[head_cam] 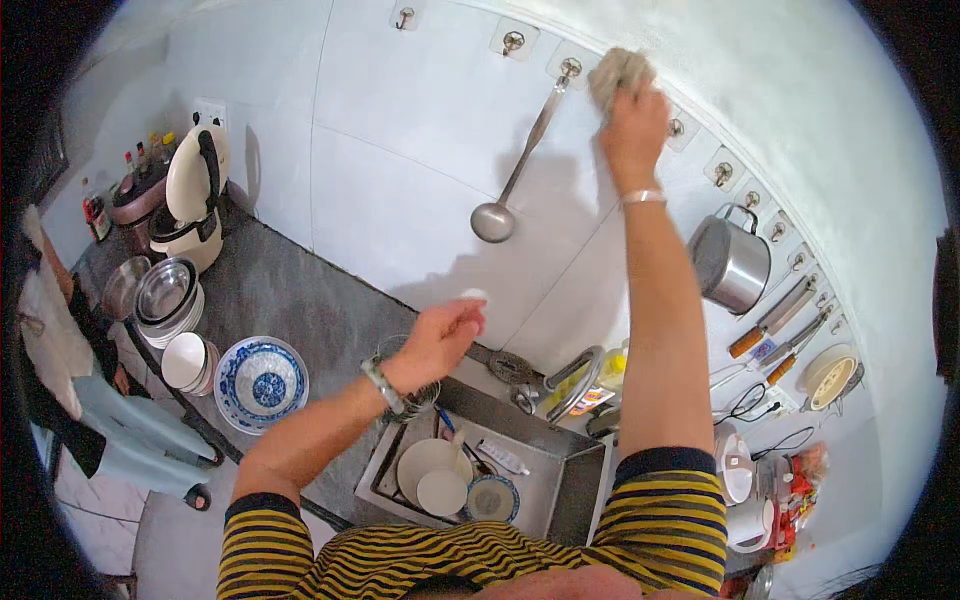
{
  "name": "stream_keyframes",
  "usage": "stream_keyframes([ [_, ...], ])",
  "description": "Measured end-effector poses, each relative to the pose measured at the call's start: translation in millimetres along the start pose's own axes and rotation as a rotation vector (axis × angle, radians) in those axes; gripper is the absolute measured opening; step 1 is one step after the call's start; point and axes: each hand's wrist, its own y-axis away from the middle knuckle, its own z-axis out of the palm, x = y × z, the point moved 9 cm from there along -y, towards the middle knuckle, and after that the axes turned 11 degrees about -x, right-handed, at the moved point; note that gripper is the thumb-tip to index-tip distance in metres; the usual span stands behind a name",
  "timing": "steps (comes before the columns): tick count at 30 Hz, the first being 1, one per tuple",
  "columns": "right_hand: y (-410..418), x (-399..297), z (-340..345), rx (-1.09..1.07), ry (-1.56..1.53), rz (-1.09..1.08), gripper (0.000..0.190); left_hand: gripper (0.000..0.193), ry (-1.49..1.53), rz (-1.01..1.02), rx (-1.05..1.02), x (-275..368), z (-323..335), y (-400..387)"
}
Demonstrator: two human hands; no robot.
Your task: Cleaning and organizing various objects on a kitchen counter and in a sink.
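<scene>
High on the tiled wall point(390, 172), my right hand point(634, 139) grips a crumpled beige cloth point(621, 75) and presses it to the wall near the top edge. Just left of the cloth, a metal ladle point(493, 222) hangs from an adhesive hook point(571, 67). My left hand point(439, 345) is raised in front of the counter by the wall, its fingers bent together; a small white thing point(472, 294) shows at the fingertips, and whether they hold it is unclear. A bracelet circles each wrist. Below lies a steel sink point(544, 491) with bowls point(435, 465) in it.
A lidded metal pot point(731, 262), knives point(772, 319) and a strainer point(829, 375) hang at right. On the counter point(322, 322) stand a blue-and-white plate point(261, 384), stacked bowls point(187, 362) and an open rice cooker point(196, 180). Another person point(112, 397) is at far left.
</scene>
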Motion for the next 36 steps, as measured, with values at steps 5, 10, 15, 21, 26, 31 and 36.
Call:
stream_keyframes([
  [5,139,-81,35,-0.29,-0.342,-0.572,0.018,0.036,-0.774,0.296,0.322,64,-44,-56],
  [10,144,-55,67,-0.405,-0.278,-0.606,0.02,0.046,-1.069,0.26,0.563,83,-49,-134],
  [15,18,3,0,-0.088,-0.011,-0.091,0.039,0.042,-1.044,0.051,0.569,88,-48,-180],
  [21,36,-16,12,-0.008,-0.136,-0.076,0.025,0.028,-0.823,0.277,0.489,89,-75,-175],
  [26,40,-60,20,0.024,-0.254,-0.427,0.014,0.021,-0.488,0.086,-0.015,134,-81,-154],
  [31,39,-94,40,-0.001,-0.231,-0.358,0.016,0.019,-0.436,0.002,-0.143,154,-77,-151],
  [36,138,-149,97,-0.351,-0.577,-0.591,0.031,0.019,-0.796,0.047,-0.121,124,-76,-159],
])
